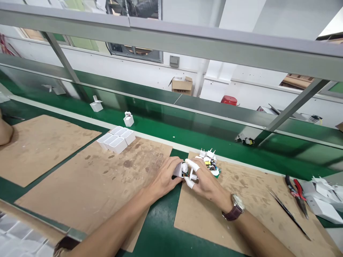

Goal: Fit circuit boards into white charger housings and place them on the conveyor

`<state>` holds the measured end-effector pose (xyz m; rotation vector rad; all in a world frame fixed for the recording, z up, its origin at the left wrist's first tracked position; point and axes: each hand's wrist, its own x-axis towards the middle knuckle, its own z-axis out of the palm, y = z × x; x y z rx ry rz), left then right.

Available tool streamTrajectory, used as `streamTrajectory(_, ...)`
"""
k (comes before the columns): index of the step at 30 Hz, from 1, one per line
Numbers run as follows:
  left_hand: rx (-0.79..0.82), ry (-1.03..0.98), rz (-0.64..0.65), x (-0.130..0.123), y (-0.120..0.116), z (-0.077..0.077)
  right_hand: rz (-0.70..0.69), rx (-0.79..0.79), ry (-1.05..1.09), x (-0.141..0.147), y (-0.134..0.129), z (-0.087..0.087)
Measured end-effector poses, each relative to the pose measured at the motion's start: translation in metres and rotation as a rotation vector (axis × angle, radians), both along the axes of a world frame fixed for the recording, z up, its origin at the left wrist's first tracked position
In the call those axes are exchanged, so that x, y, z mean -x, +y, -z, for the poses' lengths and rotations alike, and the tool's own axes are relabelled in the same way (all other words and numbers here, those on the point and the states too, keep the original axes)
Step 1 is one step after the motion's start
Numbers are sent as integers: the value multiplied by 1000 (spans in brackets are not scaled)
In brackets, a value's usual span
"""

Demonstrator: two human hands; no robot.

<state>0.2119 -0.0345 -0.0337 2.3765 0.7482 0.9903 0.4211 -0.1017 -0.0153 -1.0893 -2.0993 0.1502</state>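
Between my hands is a small white plastic charger case (178,170), its open end turned to the right. My left hand (166,175) grips the case from the left, fingers and thumb wrapped round it. At the opening, a circuit board with a white-wrapped part (184,167) shows inside. My right hand (205,181), with white finger covers on thumb and forefinger, pinches a white plug piece (193,175) at that open end. Just beyond my right hand lie several circuit boards with white two-pin plugs (211,163). My fingers hide part of the joint.
Several open white cases (118,140) stand together on the left cardboard sheet (88,178). Other units (128,119) sit on the green conveyor strip. At right lie tweezers (291,216), pliers (297,194) and a heap of white cases (324,200). Another person's arm (4,130) shows at far left.
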Motion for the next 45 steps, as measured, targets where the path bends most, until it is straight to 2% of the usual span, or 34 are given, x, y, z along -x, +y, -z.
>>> streamTrajectory(2,68,0,-48,-2,-2,-1,59,43,91,4,3,10)
streamTrajectory(5,198,15,-204,-4,-5,-3,181,148,311,9,7,24)
streamTrajectory(7,245,23,-274,-4,-5,-2,211,218,391,11,10,32)
streamTrajectory(10,264,-29,-227,1,-2,-2,178,297,364,10,13,44)
streamTrajectory(13,355,-93,-56,6,2,-1,91,314,388,9,16,49)
streamTrajectory(15,452,-119,43,8,6,-1,36,297,414,10,17,47)
streamTrajectory(17,513,-176,77,8,10,1,0,270,396,11,19,41)
streamTrajectory(22,573,-338,5,5,17,10,-67,156,246,16,23,22)
streamTrajectory(25,526,-359,-82,4,12,12,-24,2,145,18,25,23)
streamTrajectory(28,492,-328,-140,2,0,8,14,-83,52,18,23,28)
streamTrajectory(32,540,-280,-185,-4,-11,0,24,-12,-29,18,18,28)
streamTrajectory(35,577,-298,-213,-9,-10,1,32,48,-50,20,15,26)
streamTrajectory(40,644,-355,-246,-10,1,7,110,14,52,26,14,28)
streamTrajectory(45,659,-380,-256,-9,4,3,67,18,119,30,16,26)
